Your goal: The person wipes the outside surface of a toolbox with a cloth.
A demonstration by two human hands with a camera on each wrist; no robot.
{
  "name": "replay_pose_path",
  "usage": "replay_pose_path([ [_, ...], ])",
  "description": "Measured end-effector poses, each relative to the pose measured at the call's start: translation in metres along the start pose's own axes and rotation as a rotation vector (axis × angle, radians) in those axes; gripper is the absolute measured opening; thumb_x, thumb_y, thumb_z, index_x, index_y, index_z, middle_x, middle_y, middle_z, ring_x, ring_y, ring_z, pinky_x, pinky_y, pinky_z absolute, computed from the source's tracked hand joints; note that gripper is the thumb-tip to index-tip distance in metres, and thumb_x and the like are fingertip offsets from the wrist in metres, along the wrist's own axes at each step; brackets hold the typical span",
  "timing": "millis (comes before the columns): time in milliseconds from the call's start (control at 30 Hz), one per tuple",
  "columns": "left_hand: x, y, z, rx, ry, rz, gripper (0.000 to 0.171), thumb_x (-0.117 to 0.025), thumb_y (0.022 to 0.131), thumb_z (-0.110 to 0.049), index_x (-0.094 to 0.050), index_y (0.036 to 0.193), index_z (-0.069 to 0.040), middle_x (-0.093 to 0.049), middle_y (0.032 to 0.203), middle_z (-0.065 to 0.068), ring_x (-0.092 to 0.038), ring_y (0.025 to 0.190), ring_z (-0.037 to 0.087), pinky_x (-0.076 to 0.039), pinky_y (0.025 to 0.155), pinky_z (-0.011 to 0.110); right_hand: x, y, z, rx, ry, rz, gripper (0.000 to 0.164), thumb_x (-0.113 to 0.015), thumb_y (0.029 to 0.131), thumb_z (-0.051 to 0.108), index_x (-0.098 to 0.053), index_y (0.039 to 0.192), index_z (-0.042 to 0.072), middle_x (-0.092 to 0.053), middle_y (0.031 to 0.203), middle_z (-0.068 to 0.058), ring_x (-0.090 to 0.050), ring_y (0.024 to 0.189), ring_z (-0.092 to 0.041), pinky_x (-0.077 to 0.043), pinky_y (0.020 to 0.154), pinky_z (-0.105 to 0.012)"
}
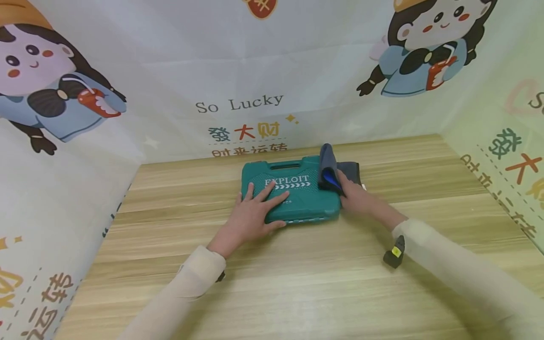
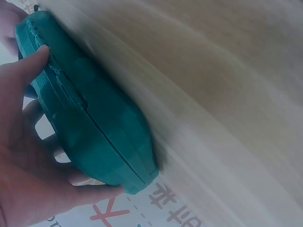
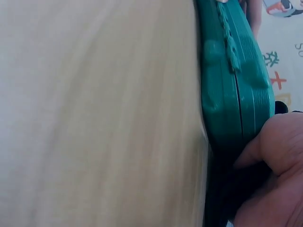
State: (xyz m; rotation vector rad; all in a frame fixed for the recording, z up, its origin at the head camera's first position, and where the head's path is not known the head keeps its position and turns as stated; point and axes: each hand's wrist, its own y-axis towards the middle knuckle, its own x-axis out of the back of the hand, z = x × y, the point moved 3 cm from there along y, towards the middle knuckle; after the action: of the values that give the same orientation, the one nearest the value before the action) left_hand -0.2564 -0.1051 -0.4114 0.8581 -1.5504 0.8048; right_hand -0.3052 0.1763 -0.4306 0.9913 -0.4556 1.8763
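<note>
A green hard plastic case [image 1: 312,205] marked "EXPLOIT" lies flat near the table's back edge, its handle slot towards the wall. My left hand [image 1: 250,217] rests on its lid with the fingers spread. In the left wrist view, the thumb of that hand [image 2: 19,137] touches the case's [image 2: 106,127] front seam. My right hand [image 1: 356,196] pinches a folded dark grey cloth [image 1: 328,165] with a blue inside over the lid's right end. The right wrist view has the hand [image 3: 284,156] beside the case's [image 3: 220,90] corner, the dark cloth [image 3: 241,187] beneath its thumb.
A wooden table [image 1: 297,274] carries the case. Behind it hangs a white printed cloth wall [image 1: 170,71], which also runs down both sides. A small black device [image 1: 394,252] is strapped at my right wrist.
</note>
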Motion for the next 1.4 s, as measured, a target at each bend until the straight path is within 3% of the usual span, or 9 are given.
replay_pose_path([
  [267,0.000,0.000,0.000,-0.002,0.003,0.000,0.075,-0.060,0.096,-0.061,-0.030,0.161,-0.038,-0.016,0.168,0.006,-0.013,0.142,0.060,-0.024,0.106,0.073,-0.005,-0.013,0.004,0.029,0.016,-0.030,0.066,-0.045,0.093,-0.008,-0.015,0.150,-0.019,-0.046,0.135,-0.045,-0.044,0.129,-0.056,-0.023,0.111,-0.065],
  [900,0.000,0.000,0.000,0.000,0.018,0.006,0.075,-0.059,0.096,-0.062,-0.029,0.161,-0.038,-0.015,0.168,0.005,-0.013,0.142,0.059,-0.024,0.107,0.072,-0.014,-0.051,0.022,0.068,0.011,-0.095,0.070,-0.051,0.090,-0.011,-0.017,0.150,-0.020,-0.037,0.145,-0.044,-0.039,0.133,-0.055,-0.020,0.112,-0.065],
  [1033,0.000,0.000,0.000,-0.004,0.014,0.001,0.075,-0.058,0.096,-0.062,-0.029,0.161,-0.038,-0.015,0.168,0.005,-0.013,0.142,0.060,-0.024,0.107,0.072,-0.011,-0.055,0.023,0.057,0.004,-0.083,0.071,-0.053,0.088,-0.012,-0.019,0.149,-0.021,-0.042,0.138,-0.045,-0.050,0.123,-0.054,-0.032,0.106,-0.065],
  [1167,0.000,0.000,0.001,-0.007,0.010,-0.009,0.075,-0.059,0.096,-0.062,-0.029,0.161,-0.039,-0.015,0.168,0.005,-0.013,0.142,0.060,-0.024,0.106,0.073,-0.001,-0.054,0.023,0.027,-0.002,-0.071,0.067,-0.053,0.088,-0.011,-0.026,0.148,-0.020,-0.053,0.126,-0.043,-0.062,0.100,-0.041,-0.048,0.091,-0.060],
  [1400,-0.001,-0.001,0.001,-0.001,0.007,0.010,0.076,-0.058,0.096,-0.062,-0.027,0.161,-0.039,-0.014,0.168,0.005,-0.011,0.143,0.059,-0.022,0.107,0.072,0.020,-0.040,0.028,-0.032,0.069,-0.087,0.050,-0.048,0.096,-0.007,-0.040,0.144,-0.017,-0.055,0.130,-0.038,-0.060,0.099,-0.038,-0.050,0.089,-0.055],
])
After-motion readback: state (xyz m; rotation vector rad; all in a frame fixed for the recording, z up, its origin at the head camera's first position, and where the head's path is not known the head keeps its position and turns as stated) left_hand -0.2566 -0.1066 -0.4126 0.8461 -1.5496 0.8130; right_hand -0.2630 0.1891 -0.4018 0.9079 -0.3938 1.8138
